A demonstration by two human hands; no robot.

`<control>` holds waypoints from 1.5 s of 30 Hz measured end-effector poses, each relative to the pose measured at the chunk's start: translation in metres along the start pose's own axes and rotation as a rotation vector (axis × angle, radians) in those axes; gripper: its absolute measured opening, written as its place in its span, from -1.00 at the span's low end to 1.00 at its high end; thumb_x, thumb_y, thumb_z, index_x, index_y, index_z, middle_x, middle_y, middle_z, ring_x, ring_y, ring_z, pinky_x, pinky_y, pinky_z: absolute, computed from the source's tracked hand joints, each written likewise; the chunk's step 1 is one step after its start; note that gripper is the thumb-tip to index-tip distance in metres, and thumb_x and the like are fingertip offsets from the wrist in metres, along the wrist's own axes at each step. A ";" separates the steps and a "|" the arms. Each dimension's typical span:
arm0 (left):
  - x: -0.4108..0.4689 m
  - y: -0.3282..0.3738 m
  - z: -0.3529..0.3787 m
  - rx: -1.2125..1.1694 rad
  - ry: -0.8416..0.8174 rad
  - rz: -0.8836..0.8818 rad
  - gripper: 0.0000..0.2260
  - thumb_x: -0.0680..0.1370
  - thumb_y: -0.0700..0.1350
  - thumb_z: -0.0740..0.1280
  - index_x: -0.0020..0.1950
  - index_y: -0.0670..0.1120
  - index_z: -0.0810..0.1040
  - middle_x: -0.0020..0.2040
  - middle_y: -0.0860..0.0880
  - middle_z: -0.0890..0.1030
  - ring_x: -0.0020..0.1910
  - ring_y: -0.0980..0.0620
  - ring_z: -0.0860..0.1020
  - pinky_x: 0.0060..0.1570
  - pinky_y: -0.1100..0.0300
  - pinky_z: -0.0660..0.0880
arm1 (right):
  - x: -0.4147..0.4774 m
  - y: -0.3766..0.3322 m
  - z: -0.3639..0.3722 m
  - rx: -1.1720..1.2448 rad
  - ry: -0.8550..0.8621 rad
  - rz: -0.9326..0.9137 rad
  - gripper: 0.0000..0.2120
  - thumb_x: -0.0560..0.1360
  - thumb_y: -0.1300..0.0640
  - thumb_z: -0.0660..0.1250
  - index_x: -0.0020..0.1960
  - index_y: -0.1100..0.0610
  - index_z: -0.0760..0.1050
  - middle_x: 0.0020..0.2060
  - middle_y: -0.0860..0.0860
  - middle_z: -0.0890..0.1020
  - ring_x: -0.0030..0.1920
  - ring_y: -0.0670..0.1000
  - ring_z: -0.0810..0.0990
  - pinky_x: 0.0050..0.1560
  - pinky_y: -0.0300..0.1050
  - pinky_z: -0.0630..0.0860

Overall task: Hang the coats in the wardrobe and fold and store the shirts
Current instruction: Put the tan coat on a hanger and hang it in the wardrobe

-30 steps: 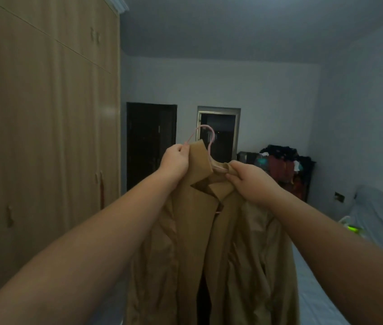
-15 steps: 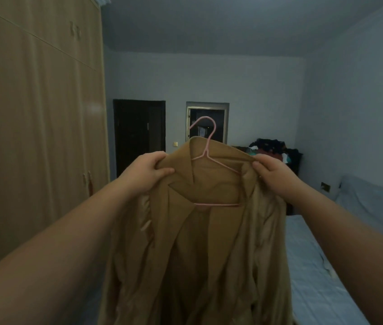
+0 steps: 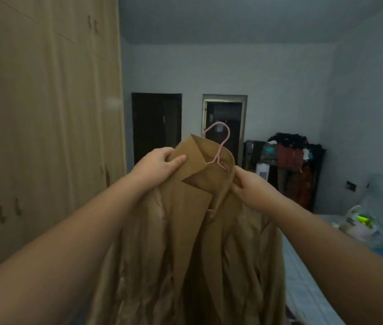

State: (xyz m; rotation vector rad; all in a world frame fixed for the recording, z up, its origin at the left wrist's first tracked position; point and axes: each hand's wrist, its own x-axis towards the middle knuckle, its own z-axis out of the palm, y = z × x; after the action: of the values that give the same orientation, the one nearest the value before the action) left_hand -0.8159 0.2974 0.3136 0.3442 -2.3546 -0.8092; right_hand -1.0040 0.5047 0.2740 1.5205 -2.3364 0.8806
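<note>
1. Coat (image 3: 185, 231): soft, limp, held mid-air beside the closed wardrobe (image 3: 45, 137).
2. Left hand (image 3: 160, 167) and right hand (image 3: 253, 188) pinch its shoulders.
3. Hanger (image 3: 219, 146): its hook seems the best hold.

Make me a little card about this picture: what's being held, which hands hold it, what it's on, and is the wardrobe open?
held thing: tan coat
it's on: pink hanger, hook poking up above the collar
left hand: grips one shoulder of the coat, next to the collar
right hand: pinches the other shoulder
wardrobe: on the left, every door in view shut
hung up yet: no
</note>
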 end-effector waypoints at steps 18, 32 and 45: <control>-0.029 0.018 -0.004 0.585 0.255 -0.100 -0.87 0.48 0.15 0.40 -0.18 0.34 0.47 -0.24 0.34 0.52 -0.21 0.30 0.49 -0.28 0.29 0.37 | 0.050 0.051 0.005 0.086 -0.035 -0.311 -0.84 0.55 -0.23 0.10 0.10 -0.47 0.29 -0.16 -0.32 0.58 -0.16 -0.28 0.58 -0.20 -0.30 0.48; -0.228 -0.006 -0.156 0.816 0.595 -0.479 -0.78 0.49 0.29 0.33 -0.11 0.19 0.41 -0.25 0.13 0.55 -0.24 0.14 0.53 -0.30 0.11 0.47 | 0.066 -0.226 0.108 0.046 0.179 -0.765 -0.81 0.56 -0.21 0.12 -0.11 -0.13 0.25 -0.32 -0.14 0.49 -0.34 -0.09 0.52 -0.36 -0.09 0.52; -0.420 -0.054 -0.394 1.028 0.708 -0.681 -0.75 0.41 0.28 0.41 -0.06 0.23 0.43 -0.21 0.20 0.57 -0.20 0.23 0.51 -0.29 0.19 0.40 | 0.058 -0.557 0.231 0.378 -0.132 -0.878 -0.59 0.41 -0.47 0.16 -0.04 -0.16 0.45 -0.29 -0.23 0.52 -0.32 -0.21 0.48 -0.42 -0.24 0.34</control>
State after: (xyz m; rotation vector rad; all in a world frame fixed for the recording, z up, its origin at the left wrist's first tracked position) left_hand -0.2400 0.2494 0.3270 1.5994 -1.7435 0.3444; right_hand -0.5040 0.1657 0.3206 2.4910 -1.3111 0.9907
